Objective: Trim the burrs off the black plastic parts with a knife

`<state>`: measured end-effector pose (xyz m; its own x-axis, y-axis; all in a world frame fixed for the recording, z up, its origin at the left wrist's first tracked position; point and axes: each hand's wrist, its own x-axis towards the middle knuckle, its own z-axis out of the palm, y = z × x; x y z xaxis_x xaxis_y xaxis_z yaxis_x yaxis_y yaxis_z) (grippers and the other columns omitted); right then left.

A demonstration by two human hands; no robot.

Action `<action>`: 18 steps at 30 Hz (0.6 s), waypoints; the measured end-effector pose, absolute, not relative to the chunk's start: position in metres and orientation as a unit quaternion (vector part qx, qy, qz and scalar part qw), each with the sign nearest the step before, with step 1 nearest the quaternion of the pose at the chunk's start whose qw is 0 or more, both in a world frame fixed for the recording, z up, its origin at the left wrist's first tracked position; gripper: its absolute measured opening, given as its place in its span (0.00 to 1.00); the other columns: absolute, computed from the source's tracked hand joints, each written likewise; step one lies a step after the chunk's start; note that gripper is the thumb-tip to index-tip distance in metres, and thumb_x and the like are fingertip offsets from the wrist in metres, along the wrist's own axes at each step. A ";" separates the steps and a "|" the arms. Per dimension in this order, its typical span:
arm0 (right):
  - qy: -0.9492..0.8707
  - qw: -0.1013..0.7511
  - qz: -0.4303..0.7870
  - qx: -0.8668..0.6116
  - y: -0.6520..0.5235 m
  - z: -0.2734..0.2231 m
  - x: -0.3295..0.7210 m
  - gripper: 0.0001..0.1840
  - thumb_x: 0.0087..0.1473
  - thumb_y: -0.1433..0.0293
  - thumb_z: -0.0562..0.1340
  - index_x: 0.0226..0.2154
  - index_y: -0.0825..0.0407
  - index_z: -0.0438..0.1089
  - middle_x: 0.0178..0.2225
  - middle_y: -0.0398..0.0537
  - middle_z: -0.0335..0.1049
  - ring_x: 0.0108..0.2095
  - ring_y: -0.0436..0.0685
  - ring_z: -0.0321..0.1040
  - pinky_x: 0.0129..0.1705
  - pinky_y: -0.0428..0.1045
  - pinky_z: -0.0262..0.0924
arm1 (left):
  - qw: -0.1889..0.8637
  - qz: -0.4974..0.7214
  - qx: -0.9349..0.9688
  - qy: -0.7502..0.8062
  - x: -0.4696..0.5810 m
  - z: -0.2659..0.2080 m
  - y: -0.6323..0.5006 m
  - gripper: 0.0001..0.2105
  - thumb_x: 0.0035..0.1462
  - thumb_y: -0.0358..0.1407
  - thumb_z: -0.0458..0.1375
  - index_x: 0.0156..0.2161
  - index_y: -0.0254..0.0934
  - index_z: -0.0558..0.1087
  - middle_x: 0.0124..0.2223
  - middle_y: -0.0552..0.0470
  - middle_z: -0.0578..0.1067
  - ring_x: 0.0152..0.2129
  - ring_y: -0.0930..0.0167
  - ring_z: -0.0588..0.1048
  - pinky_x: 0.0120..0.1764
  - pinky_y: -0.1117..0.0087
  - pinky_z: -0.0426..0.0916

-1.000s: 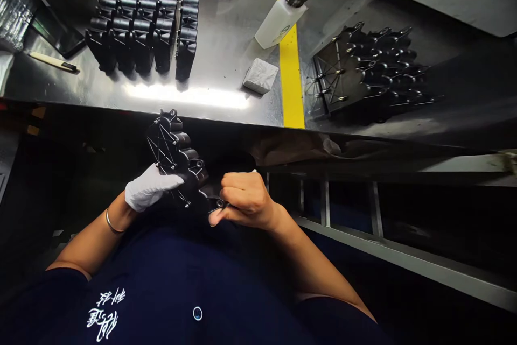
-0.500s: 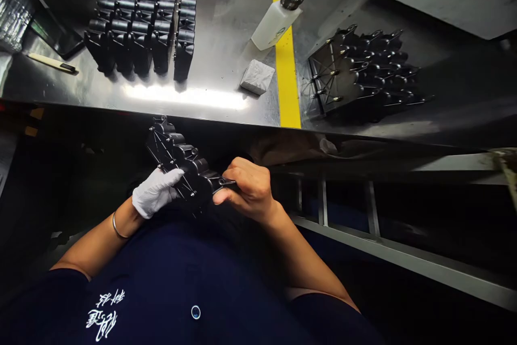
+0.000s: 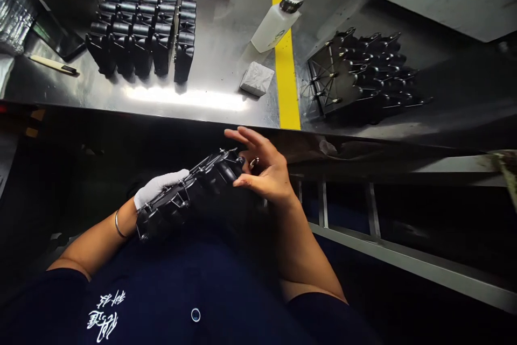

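A black moulded plastic part (image 3: 202,178) with rounded ribs, lugs and thin metallic-looking lines along its edges is held tilted in front of my body, beyond the bench edge. My left hand (image 3: 159,189), in a white glove, is closed around its far side; most of those fingers are hidden behind it. My right hand (image 3: 266,173) is bare. Its thumb and curled lower fingers are around the part's right end, while two upper fingers stretch out free. A small shiny loop shows between thumb and fingers; I cannot tell what it belongs to.
On the metal bench (image 3: 218,76) stand a row of similar black parts (image 3: 141,33), a white pump bottle (image 3: 274,27), a grey block (image 3: 257,78) and a pale-handled tool (image 3: 52,64). Right of the yellow stripe (image 3: 287,81) are more black parts (image 3: 367,70). A ladder-like metal frame (image 3: 404,259) lies right.
The part has been turned over, so its right end now points up and right. My right hand has moved slightly up and right, and two of its fingers have straightened.
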<state>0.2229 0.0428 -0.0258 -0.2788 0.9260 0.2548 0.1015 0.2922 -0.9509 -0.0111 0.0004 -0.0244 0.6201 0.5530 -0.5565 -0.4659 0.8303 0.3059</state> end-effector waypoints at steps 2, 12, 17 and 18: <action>-0.665 0.412 0.509 -0.358 0.043 -0.027 0.225 0.35 0.35 0.55 0.75 0.48 0.47 0.72 0.41 0.50 0.77 0.32 0.55 0.73 0.32 0.50 0.68 | 0.927 0.187 0.109 0.307 -0.010 -0.024 0.003 0.17 0.58 0.44 0.56 0.29 0.31 0.78 0.19 0.47 0.76 0.13 0.70 0.73 0.17 0.72 0.66; -0.541 0.555 0.394 -0.494 0.030 -0.037 0.210 0.23 0.40 0.54 0.72 0.37 0.48 0.75 0.33 0.46 0.77 0.32 0.56 0.73 0.34 0.50 0.68 | 0.766 0.425 0.238 0.421 -0.018 -0.019 0.011 0.07 0.42 0.26 0.68 0.31 0.31 0.79 0.30 0.49 0.80 0.26 0.71 0.78 0.32 0.74 0.74; -0.590 0.469 0.513 -0.410 0.022 -0.031 0.190 0.20 0.50 0.51 0.65 0.34 0.50 0.77 0.32 0.47 0.75 0.28 0.52 0.70 0.27 0.47 0.63 | 0.759 0.498 0.162 0.387 -0.001 -0.015 0.002 0.22 0.46 0.35 0.69 0.48 0.40 0.76 0.45 0.49 0.80 0.42 0.63 0.79 0.44 0.65 0.75; -0.579 0.466 0.529 -0.411 0.023 -0.030 0.190 0.19 0.52 0.52 0.64 0.31 0.51 0.76 0.29 0.46 0.74 0.27 0.51 0.68 0.27 0.46 0.62 | 0.761 0.507 0.144 0.378 0.001 -0.015 0.001 0.24 0.46 0.34 0.69 0.51 0.41 0.74 0.47 0.49 0.79 0.44 0.63 0.78 0.45 0.65 0.75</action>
<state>0.1902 0.0228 -0.0300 -0.2286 0.9679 0.1048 -0.0175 0.1035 -0.9945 0.0012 0.0012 -0.0146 0.2004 0.8811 -0.4284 -0.6631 0.4439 0.6027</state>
